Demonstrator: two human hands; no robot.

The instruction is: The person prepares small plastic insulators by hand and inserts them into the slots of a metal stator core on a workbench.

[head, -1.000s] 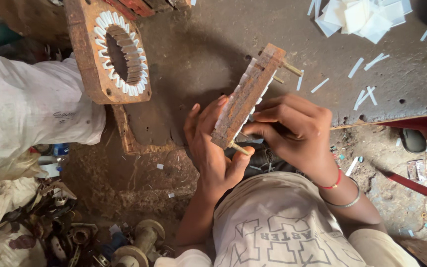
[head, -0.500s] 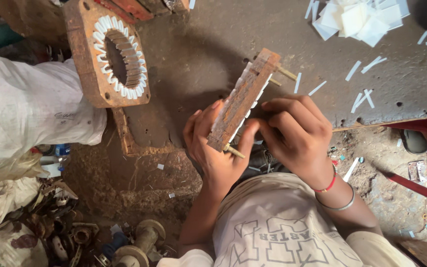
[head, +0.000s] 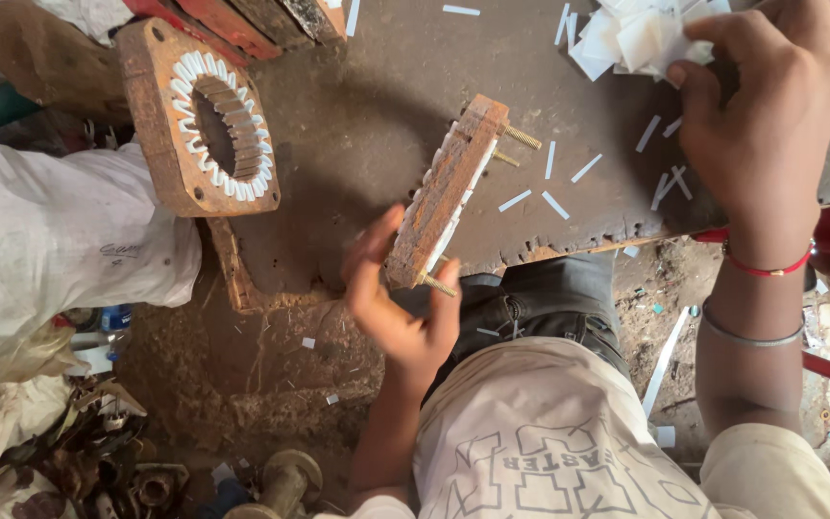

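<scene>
Head view, left hand: our left hand (head: 398, 312) props up a rusty stator core (head: 446, 204), fingers spread along its lower end, thumb on the near side — a loose cradle, not a full grip.
Head view, stator core: it stands tilted on edge over the front rim of the dark metal table (head: 357, 125), white insulation showing in its slots, brass studs (head: 521, 137) sticking out at the upper end and one at the lower.
Head view, right hand: our right hand (head: 770, 115) is up at the far corner, fingers pinched shut on the pile of white paper slips (head: 641, 37).
Head view, surroundings: a second stator core (head: 199, 120) lies flat to the left, already lined with white slips; loose strips (head: 554, 204) are scattered across the table.
Risk, core: held one-handed and near the edge, we judge the heavy core could tip or slide off toward our lap.
Risk, studs: the lower stud sits close to our palm — a slip could jab it.
Risk, paper: pinching the pile blind may drag several slips out, or knock more over the edge.
</scene>
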